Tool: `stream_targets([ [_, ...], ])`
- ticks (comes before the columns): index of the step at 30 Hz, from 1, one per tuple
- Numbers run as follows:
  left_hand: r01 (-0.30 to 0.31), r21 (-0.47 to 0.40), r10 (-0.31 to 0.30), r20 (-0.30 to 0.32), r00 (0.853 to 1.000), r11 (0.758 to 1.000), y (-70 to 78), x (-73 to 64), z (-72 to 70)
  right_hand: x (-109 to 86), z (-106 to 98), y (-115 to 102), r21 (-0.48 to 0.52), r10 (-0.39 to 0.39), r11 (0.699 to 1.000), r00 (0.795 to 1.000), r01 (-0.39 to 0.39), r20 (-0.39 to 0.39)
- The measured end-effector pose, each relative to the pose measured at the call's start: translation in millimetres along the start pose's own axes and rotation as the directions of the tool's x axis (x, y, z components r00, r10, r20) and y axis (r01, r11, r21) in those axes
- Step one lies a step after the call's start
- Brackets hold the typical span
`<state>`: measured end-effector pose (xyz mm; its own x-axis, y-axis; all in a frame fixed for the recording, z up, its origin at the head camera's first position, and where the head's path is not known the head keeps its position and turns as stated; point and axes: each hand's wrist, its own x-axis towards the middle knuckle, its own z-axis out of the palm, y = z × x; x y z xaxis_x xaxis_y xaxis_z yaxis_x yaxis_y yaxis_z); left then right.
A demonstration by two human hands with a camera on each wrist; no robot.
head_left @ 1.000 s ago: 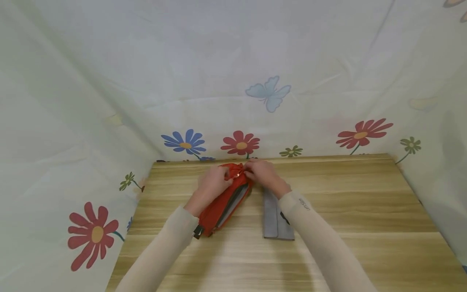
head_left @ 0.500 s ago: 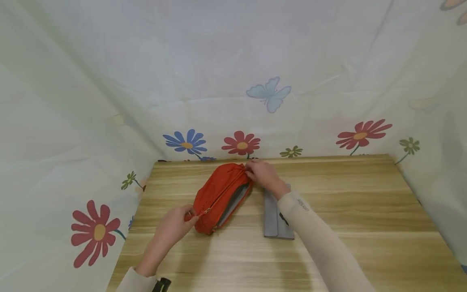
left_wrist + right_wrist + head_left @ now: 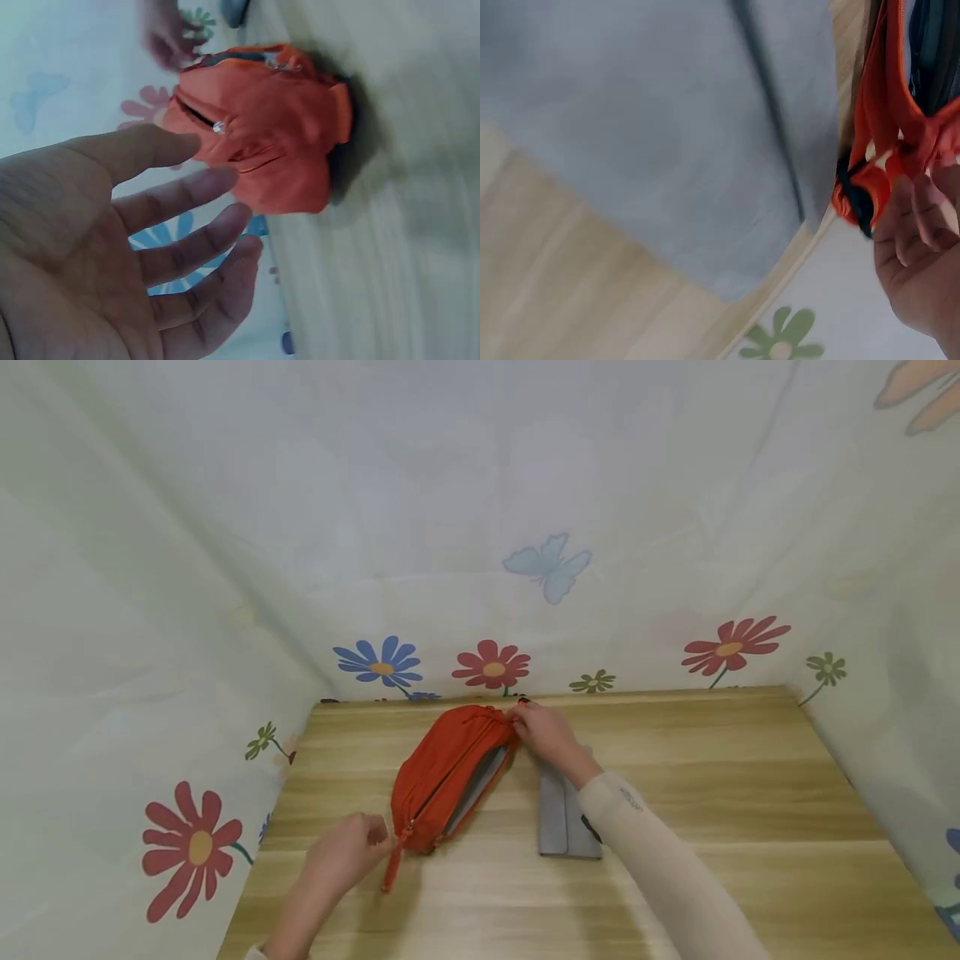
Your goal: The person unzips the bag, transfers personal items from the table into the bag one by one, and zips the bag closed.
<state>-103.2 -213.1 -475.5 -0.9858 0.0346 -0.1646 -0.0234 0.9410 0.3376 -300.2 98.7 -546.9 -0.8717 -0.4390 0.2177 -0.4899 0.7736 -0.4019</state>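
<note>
An orange-red waist bag (image 3: 450,772) lies slanted on the table, a long pocket gaping on its right side to show a grey lining. My right hand (image 3: 551,735) pinches the fabric at its far end; in the right wrist view an orange strap with a black buckle (image 3: 853,191) is beside those fingers. The left hand (image 3: 341,860) hovers by the near end, its fingers loosely bent and holding nothing. From the front zip's slider at that end hangs an orange zip pull (image 3: 392,867). A narrow dark gap (image 3: 196,114) runs behind the slider.
A flat grey pouch (image 3: 555,818) with a flap and a dark band lies right of the bag, partly under my right forearm. Light wood table (image 3: 712,777) spreads around both. A pale curtain (image 3: 660,527) with flowers and butterflies stands behind the table's back edge.
My left hand has drawn the front zip's slider from the far end to the near end, then let go of its pull. The right hand has kept its hold at the far end.
</note>
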Motion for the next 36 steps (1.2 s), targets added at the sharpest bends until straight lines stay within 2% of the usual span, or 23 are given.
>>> stream_targets([
  [2,-0.008,-0.002,0.008,-0.007,1.0,1.0,0.4,4.0,-3.9,-13.1,-3.0,6.0,0.064,0.076,0.995,0.997,-0.076,0.001],
  [4,-0.027,0.003,0.027,-0.039,0.999,1.0,2.1,9.7,-5.3,-28.8,-7.0,13.1,0.133,0.173,0.976,0.985,-0.173,0.005],
  [7,-0.073,0.014,0.074,-0.09,0.993,0.997,9.8,22.7,-3.3,-57.1,-15.2,21.4,0.196,0.325,0.926,0.946,-0.321,0.012],
  [11,-0.12,0.038,0.125,-0.143,0.982,0.992,23.7,50.1,6.5,-98.3,-23.3,24.7,0.211,0.456,0.866,0.889,-0.452,0.032],
  [15,-0.157,0.099,0.168,-0.113,0.979,0.983,27.7,78.0,19.0,-130.7,-14.8,16.1,0.205,0.551,0.806,0.83,-0.555,0.084],
  [17,-0.178,0.139,0.191,-0.084,0.978,0.974,27.1,88.8,24.5,-141.7,-7.1,10.1,0.216,0.578,0.783,0.811,-0.583,0.092],
  [19,-0.184,0.166,0.197,-0.066,0.978,0.969,27.7,96.6,28.1,-148.0,-1.2,4.9,0.219,0.583,0.78,0.808,-0.587,0.088],
  [23,-0.199,0.25,0.218,-0.052,0.975,0.948,32.5,102.0,31.5,-150.2,4.5,-3.6,0.162,0.579,0.8,0.814,-0.578,0.044],
  [26,-0.247,0.305,0.268,-0.027,0.963,0.92,38.0,103.0,34.9,-148.9,4.7,-6.9,0.136,0.616,0.778,0.788,-0.613,0.031],
  [28,-0.27,0.313,0.291,-0.024,0.956,0.911,40.7,103.9,36.8,-148.1,4.1,-6.9,0.141,0.636,0.761,0.771,-0.633,0.028],
  [32,-0.19,0.236,0.213,-0.077,0.974,0.953,41.3,101.8,29.5,-146.1,5.5,-5.4,0.209,0.627,0.754,0.777,-0.623,0.056],
  [34,-0.147,0.181,0.166,-0.097,0.981,0.972,40.5,100.0,22.0,-145.4,6.0,-3.9,0.275,0.628,0.731,0.773,-0.625,0.086],
  [36,-0.127,0.135,0.141,-0.102,0.985,0.983,40.2,98.0,14.6,-145.8,5.5,-3.3,0.343,0.636,0.694,0.762,-0.633,0.12],
])
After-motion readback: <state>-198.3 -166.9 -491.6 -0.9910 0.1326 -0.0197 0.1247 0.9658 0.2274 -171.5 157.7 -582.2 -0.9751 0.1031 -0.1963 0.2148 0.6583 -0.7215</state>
